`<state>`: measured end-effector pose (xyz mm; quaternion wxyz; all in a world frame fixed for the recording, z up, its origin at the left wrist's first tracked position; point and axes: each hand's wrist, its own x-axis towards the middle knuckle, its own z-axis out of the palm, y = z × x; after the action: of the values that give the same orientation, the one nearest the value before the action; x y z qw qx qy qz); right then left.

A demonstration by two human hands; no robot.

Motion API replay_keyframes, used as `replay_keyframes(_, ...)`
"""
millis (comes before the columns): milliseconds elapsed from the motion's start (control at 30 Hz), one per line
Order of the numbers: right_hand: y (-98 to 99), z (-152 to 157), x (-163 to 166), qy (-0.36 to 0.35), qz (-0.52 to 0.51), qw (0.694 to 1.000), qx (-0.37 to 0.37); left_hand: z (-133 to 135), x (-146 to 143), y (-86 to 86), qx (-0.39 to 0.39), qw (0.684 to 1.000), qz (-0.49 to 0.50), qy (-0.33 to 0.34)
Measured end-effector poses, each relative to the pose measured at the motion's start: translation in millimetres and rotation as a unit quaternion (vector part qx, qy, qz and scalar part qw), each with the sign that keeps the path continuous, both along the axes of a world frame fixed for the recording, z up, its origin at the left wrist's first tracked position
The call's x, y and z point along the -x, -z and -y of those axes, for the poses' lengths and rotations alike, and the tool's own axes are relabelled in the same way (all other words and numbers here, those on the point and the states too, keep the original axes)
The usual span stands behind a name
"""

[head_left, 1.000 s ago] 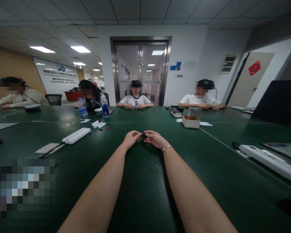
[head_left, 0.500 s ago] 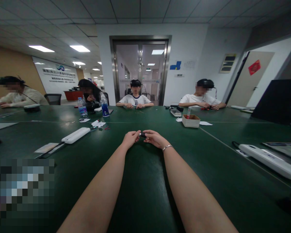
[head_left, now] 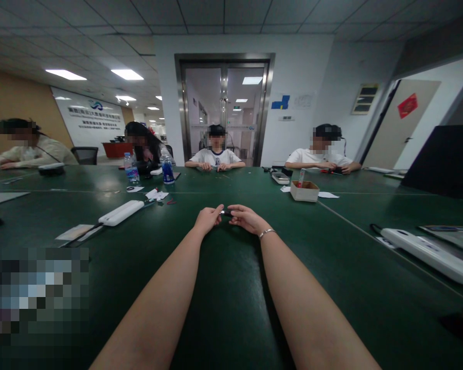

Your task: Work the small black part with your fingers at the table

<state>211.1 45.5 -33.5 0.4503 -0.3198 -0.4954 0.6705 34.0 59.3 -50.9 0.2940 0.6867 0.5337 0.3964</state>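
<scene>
Head view, left hand, right hand pinching dark object, green table, door

A small dark piece sits pinched between left hand and right hand.

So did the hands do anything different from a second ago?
Hardly anything. The left hand and right hand still pinch the small dark thing between their fingertips, low over the green table. Nothing was picked up or let go. The whole view shifted a touch, that is all. The cardboard box and white power strip lie where they were.
</scene>
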Motion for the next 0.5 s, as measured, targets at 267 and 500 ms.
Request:
replay_keyframes(267, 1.3, -1, -1, -0.013, 0.006, 1.000, -0.009, 3, 2, -3.8, 0.003, 0.999, -0.035, -0.014)
replay_keyframes(500, 3.2, -5, 6, -0.023, 0.118, 0.992, -0.046, 15, 3, -12.0, -0.054, 0.991, -0.108, -0.048)
